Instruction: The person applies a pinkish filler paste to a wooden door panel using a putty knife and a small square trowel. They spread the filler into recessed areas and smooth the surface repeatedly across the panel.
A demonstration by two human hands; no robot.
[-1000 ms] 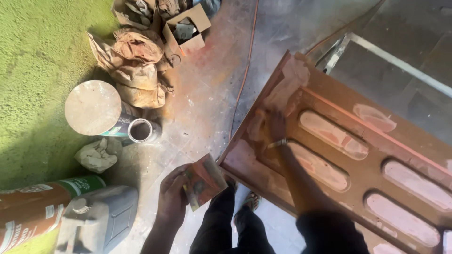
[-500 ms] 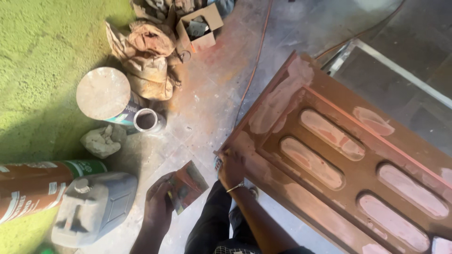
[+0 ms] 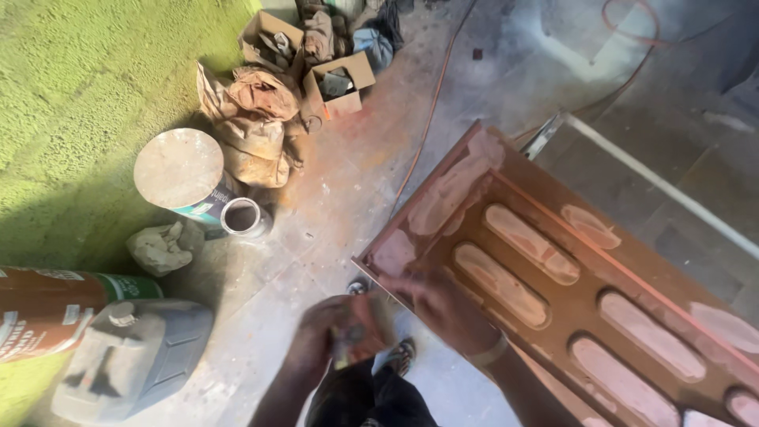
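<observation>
Far left, near: orange-and-green cylinder lying on its side (image 3: pixel 47 308); grey plastic jerrycan (image 3: pixel 130 360) just beside it on the dusty concrete floor (image 3: pixel 332 198). Beyond: crumpled grey rag (image 3: pixel 164 247), large lidded paint bucket (image 3: pixel 180 170), small open tin (image 3: pixel 241 216), brown paper sacks (image 3: pixel 253 119), open cardboard boxes (image 3: pixel 340 83). Centre, near: left hand (image 3: pixel 324 340), blurred, fingers curled around a small reddish-brown pad (image 3: pixel 360 336). Right hand (image 3: pixel 443 304), blurred, fingers loosely spread, at the near corner of the reddish-brown panelled wooden door (image 3: pixel 569 269).
</observation>
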